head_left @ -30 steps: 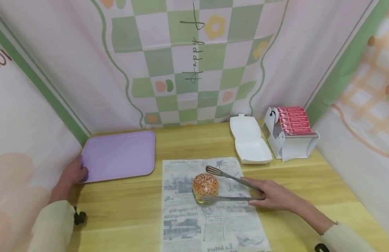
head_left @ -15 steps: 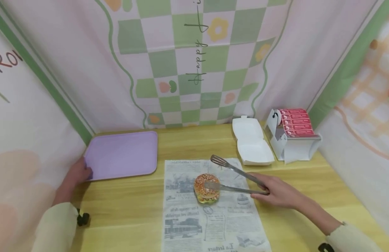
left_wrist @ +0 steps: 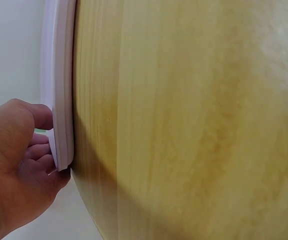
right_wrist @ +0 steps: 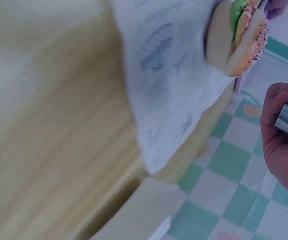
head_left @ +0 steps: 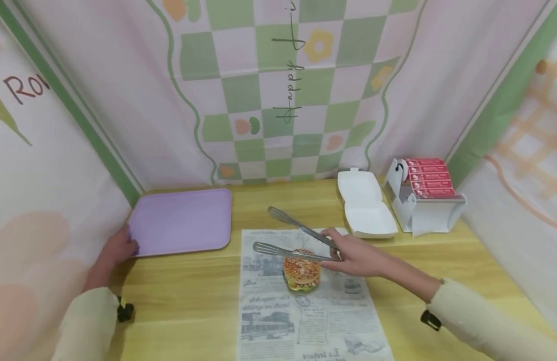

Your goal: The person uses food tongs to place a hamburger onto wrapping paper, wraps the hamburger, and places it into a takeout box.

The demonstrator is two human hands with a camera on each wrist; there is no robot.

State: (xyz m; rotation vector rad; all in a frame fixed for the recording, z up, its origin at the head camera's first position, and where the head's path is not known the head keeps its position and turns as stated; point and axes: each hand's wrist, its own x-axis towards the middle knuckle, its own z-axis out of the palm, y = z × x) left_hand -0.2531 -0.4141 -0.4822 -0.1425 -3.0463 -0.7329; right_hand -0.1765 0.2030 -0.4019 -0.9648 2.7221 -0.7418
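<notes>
In the head view a seeded burger [head_left: 302, 273] sits on a printed paper sheet [head_left: 278, 316] in the middle of the table. My right hand [head_left: 355, 253] holds metal tongs [head_left: 278, 250] above the burger; their arms are spread apart, with nothing between them, and point left. The right wrist view shows the burger [right_wrist: 241, 37] from the side, with green and red filling, apart from my right hand [right_wrist: 284, 145]. At the far left, my left hand [head_left: 120, 245] grips the near left corner of a purple tray [head_left: 181, 223]. The left wrist view shows the thumb and fingers around the tray's edge [left_wrist: 61, 125].
A white clamshell box [head_left: 368, 210] lies unfolded behind the paper's right side. To its right stands a white dispenser [head_left: 433, 215] with a roll of red labels [head_left: 429, 178]. Curtains [head_left: 278, 100] hang behind the table and at both sides.
The tongs have lifted off the burger, and my right hand has moved left and toward the back with them. The burger stays on the paper. My left hand keeps its grip on the tray.
</notes>
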